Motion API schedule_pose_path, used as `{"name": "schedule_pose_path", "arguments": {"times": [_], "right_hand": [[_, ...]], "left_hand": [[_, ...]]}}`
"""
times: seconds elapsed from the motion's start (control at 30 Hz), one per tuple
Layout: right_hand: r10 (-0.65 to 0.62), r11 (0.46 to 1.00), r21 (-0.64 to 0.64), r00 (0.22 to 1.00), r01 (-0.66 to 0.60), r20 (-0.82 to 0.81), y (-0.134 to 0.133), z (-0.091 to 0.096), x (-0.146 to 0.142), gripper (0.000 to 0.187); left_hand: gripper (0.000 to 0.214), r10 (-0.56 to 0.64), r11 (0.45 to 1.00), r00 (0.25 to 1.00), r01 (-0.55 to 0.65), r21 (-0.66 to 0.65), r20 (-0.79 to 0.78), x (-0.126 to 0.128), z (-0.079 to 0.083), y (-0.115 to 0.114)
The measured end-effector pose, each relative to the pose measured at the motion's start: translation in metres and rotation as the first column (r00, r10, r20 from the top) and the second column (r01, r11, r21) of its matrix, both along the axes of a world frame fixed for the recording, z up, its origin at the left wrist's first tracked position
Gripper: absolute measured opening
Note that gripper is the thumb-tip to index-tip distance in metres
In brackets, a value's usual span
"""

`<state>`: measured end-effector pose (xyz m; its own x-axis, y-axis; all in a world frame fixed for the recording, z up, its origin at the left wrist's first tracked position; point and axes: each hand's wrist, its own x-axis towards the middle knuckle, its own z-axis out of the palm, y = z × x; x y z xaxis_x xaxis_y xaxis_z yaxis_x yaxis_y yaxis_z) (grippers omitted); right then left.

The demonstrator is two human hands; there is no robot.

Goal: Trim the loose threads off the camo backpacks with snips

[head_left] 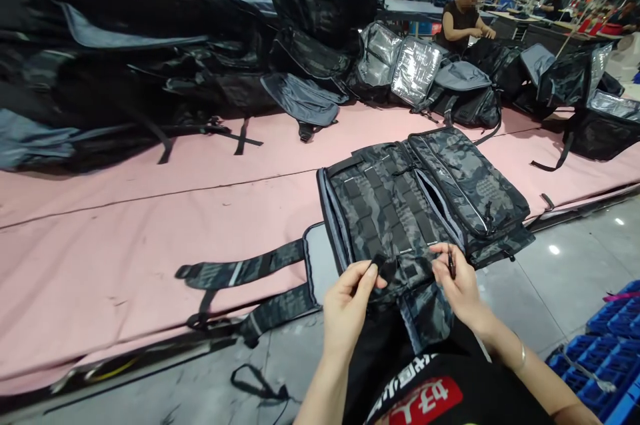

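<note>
A dark camouflage backpack point(383, 201) lies at the table's near edge, with webbing rows across its front and its grey-lined compartments partly unzipped. Its two padded shoulder straps point(270, 265) stretch out to the left. At the side of the bag nearest me, my left hand point(353, 298) is closed, thumb and finger pinching a short black strap point(383, 266). My right hand point(460, 285) is closed around a small black object point(452, 265) whose kind I cannot make out; its fingertips are at the bag's edge. A side flap point(427, 315) hangs down between my wrists.
Pink cloth point(150, 225) covers the long table. Piled black bags point(225, 71) line its far side, some with silver lining point(415, 68). A co-worker point(463, 15) works behind them. Blue plastic crates point(600, 365) stand on the floor at right; a black strap loop point(260, 381) shows low down.
</note>
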<state>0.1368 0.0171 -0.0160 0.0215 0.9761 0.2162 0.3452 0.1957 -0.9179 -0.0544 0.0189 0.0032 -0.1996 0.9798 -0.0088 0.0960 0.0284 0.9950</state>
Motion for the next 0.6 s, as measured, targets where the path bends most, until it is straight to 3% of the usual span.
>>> {"name": "schedule_pose_path", "arguments": {"times": [0.1,0.17,0.37,0.6], "right_hand": [[0.176,0.984,0.000,0.974,-0.178,0.140,0.003,0.019,-0.003,0.030],[0.229,0.970,0.039,0.956,-0.239,0.183,0.005,0.024,-0.008,0.028],[0.087,0.955,0.267,0.982,-0.130,0.168,0.013,0.013,-0.020,0.020],[0.128,0.893,0.381,0.945,-0.242,0.301,0.017,0.009,-0.019,0.021]], "left_hand": [[0.027,-0.037,0.999,0.999,0.037,-0.008,0.011,0.001,0.002,-0.001],[0.027,-0.033,0.999,0.999,0.034,-0.012,0.031,0.001,0.003,-0.002],[0.025,-0.038,0.999,0.995,0.039,-0.010,0.095,-0.002,0.001,-0.005],[0.026,-0.054,0.999,0.989,0.054,0.002,0.136,-0.005,-0.005,-0.005]]}}
